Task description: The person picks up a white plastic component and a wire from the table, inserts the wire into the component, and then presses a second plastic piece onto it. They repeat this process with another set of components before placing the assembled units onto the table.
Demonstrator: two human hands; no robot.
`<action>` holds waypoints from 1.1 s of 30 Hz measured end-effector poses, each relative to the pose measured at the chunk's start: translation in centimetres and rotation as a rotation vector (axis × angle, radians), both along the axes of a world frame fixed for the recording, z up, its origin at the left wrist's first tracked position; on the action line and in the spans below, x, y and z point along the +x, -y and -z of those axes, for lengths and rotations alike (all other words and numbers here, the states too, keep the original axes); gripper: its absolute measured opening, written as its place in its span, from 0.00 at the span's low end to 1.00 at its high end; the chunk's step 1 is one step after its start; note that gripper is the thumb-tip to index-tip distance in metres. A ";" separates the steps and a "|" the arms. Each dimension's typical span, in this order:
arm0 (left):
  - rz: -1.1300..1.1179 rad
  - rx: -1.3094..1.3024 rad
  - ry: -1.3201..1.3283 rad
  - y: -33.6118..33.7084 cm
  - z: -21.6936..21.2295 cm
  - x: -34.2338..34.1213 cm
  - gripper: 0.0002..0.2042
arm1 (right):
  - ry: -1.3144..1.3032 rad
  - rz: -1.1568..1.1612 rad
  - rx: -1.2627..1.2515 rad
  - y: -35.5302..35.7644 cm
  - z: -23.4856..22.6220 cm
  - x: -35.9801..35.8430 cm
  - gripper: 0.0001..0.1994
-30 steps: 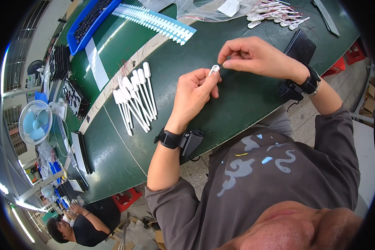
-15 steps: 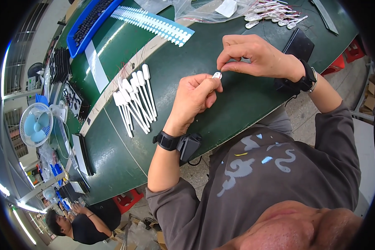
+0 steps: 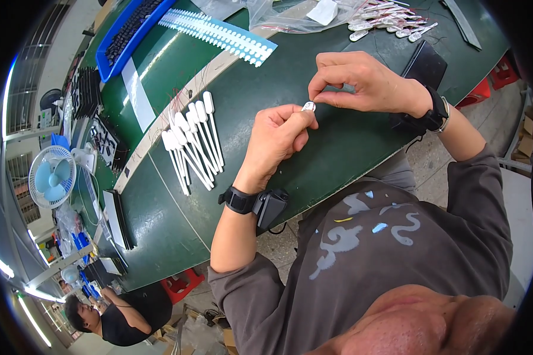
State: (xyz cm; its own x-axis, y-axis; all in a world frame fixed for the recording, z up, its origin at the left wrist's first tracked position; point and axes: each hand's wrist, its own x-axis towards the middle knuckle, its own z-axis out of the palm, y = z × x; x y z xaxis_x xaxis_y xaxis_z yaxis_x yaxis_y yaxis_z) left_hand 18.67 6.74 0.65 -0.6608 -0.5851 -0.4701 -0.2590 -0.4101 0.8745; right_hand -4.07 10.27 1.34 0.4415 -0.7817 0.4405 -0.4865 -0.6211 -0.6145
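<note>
My left hand [image 3: 276, 141] and my right hand [image 3: 355, 83] meet above the green table [image 3: 160, 236], both pinching one small white paddle-shaped part [image 3: 308, 106] between their fingertips. The part's rounded end shows between the thumbs; the remainder is hidden by my fingers. A row of several finished white paddle sticks [image 3: 192, 142] lies on the table to the left of my left hand. Both wrists wear black bands.
A blue-and-white strip of parts [image 3: 219, 32] and a blue tray [image 3: 127, 35] lie at the far left. A clear bag and a pile of white parts [image 3: 385, 21] sit at the back right. A small fan [image 3: 52, 176] stands left. Another person [image 3: 109, 313] sits below left.
Both hands have stayed together on the small white part, shifting slightly toward me and to the right. The right hand's fingers have curled more tightly over it.
</note>
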 end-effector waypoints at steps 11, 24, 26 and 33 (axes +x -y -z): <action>-0.014 -0.023 0.013 -0.1 0.1 0.0 0.12 | -0.041 0.004 -0.035 0.1 0.2 -0.1 0.06; 0.002 -0.079 0.030 -0.1 0.2 -0.2 0.13 | -0.103 -0.021 -0.119 0.2 0.3 -0.1 0.05; 0.000 -0.107 0.024 -0.2 0.6 -0.2 0.13 | -0.121 -0.015 -0.142 0.2 0.3 0.0 0.05; 0.001 -0.059 0.020 -0.1 0.0 -0.3 0.13 | -0.118 -0.003 -0.145 0.3 0.5 0.2 0.05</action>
